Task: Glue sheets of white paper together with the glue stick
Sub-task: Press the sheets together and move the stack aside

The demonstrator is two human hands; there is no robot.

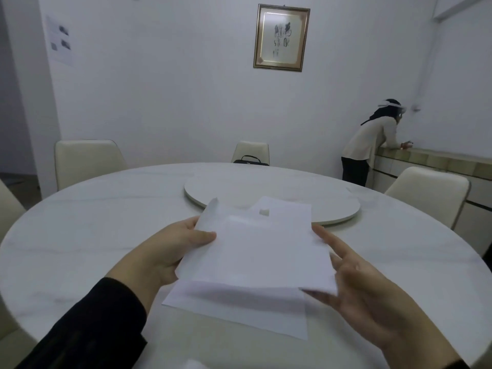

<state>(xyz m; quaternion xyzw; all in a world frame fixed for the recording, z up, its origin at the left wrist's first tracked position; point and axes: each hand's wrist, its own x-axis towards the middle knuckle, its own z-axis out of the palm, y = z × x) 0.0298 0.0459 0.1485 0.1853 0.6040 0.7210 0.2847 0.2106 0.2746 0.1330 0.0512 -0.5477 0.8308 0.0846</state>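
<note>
2 hands (170,251) (372,294) at sheet (255,251) edges

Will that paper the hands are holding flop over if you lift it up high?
Probably yes. The top sheet already bends, its far corner curling up by the left hand, so it looks thin and floppy. It seems very light: the right hand steadies it with fingertips only. It likely slides easily over the sheet beneath.

Dim, flat, bluish indoor light with no visible source. A soft shadow lies beneath the lifted sheet (255,251). Wide-angle bending curves the table (80,235) rim; overall slight softness.
</note>
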